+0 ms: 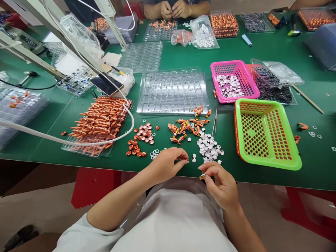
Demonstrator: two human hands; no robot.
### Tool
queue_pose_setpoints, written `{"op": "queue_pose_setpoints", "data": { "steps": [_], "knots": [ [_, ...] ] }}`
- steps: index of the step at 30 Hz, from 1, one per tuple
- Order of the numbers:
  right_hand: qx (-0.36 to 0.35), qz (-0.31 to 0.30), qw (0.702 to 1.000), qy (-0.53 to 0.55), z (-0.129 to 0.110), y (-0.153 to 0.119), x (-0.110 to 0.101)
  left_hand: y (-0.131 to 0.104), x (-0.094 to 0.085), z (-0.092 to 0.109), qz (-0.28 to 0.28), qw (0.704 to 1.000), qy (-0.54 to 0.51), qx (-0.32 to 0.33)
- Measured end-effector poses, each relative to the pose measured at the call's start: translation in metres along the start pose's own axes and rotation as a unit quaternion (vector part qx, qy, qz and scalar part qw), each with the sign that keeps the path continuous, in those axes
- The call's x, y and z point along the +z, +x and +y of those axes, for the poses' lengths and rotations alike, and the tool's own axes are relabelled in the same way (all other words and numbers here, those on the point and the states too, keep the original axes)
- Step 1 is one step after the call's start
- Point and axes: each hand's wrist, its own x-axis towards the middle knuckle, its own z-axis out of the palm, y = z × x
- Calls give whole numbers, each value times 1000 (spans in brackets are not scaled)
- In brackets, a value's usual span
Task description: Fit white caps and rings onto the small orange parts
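Near the table's front edge, my left hand has thumb and forefinger closed at the tips. A trace of red shows there, too small to name. My right hand pinches a small part with yellow and white on it, just off the table edge. Between and beyond the hands lie loose white round caps. A heap of orange curved pieces with yellow ends sits behind them. Left of that are orange round caps and thin white rings. Tweezers lie by the heap.
A green basket stands at right, a pink basket with white discs behind it. A clear tray lies mid-table. Stacked orange parts stand left, crossed by a white cable. Across the table are another person's hands.
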Motion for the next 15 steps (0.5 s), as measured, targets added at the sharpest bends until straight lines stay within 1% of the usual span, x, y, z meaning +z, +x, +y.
{"op": "queue_pose_setpoints", "data": {
  "steps": [2, 4, 6, 8, 10, 12, 15],
  "knots": [
    [-27, 2, 1000, -9, -7, 0, 7, -3, 5, 8, 5, 997, -76, -30],
    [-56, -9, 998, -34, -14, 1, 14, -5, 11, 13, 28, 989, -137, -43],
    [-79, -5, 994, -74, -19, 3, 20, -5, 16, 16, 46, 982, -176, -50],
    [-92, 9, 990, -109, -21, 5, 23, -5, 18, 17, 47, 977, -198, -56],
    [-100, 16, 986, -131, -21, 5, 23, -5, 16, 17, 29, 974, -217, -64],
    [-103, 13, 985, -137, -19, 4, 22, -6, 13, 15, -4, 969, -235, -78],
    [-69, -15, 993, -98, -18, 3, 19, -7, 9, 12, -48, 957, -267, -103]
  ]
}}
